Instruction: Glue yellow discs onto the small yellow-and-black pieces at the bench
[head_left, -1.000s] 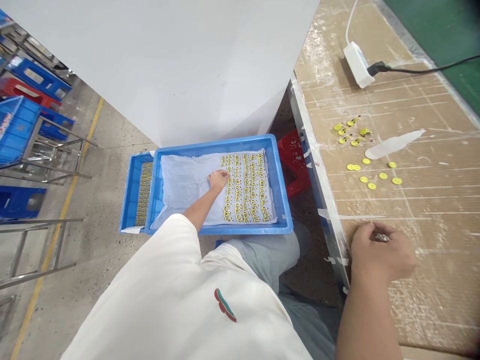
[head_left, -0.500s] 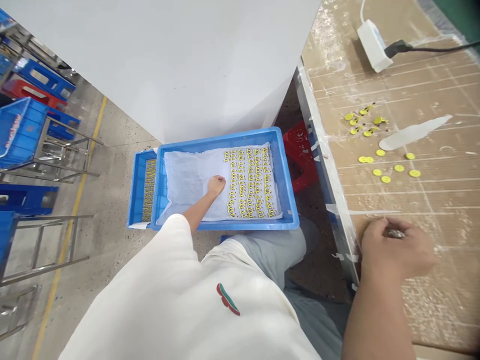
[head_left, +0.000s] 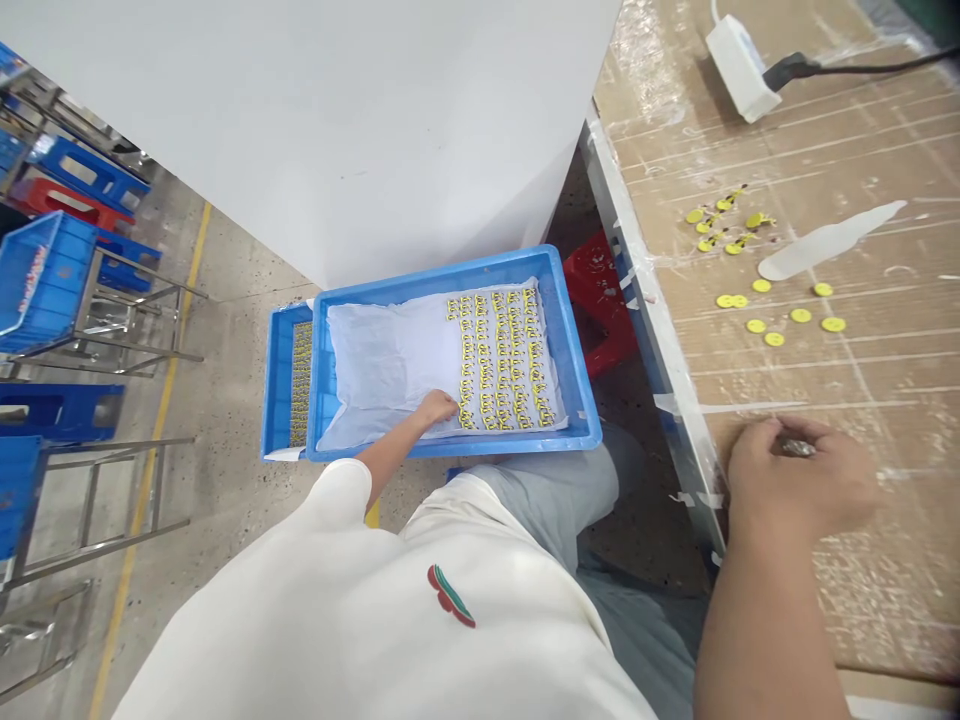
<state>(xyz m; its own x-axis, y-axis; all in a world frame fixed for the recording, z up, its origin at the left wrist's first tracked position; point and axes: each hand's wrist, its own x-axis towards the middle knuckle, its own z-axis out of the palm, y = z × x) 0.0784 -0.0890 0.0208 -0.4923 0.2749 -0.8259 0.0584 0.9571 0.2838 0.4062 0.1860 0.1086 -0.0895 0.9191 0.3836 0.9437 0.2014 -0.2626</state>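
My left hand (head_left: 438, 407) is closed in a pinch at the near edge of several rows of small yellow pieces (head_left: 499, 360). Whatever lies between its fingertips is too small to make out. The rows lie on a white cloth (head_left: 375, 360) inside a blue crate (head_left: 450, 268). Resting on the cardboard-covered table, my right hand (head_left: 802, 475) is curled around a small shiny, greyish thing (head_left: 796, 448). Beyond it on the table lie loose yellow discs (head_left: 801, 315) and yellow pieces with dark ends (head_left: 733, 247).
A white flat strip (head_left: 829, 242) and a white power socket (head_left: 742, 70) with a black plug are on the table (head_left: 885, 390). Another blue crate (head_left: 277, 380) sits left of the first. A red stool (head_left: 596, 300) stands under the table edge; metal-framed stands are at far left.
My left hand has moved down towards the near side of the crate, beside the ends of the rows. My right hand stays curled on the table. The view has shifted slightly.
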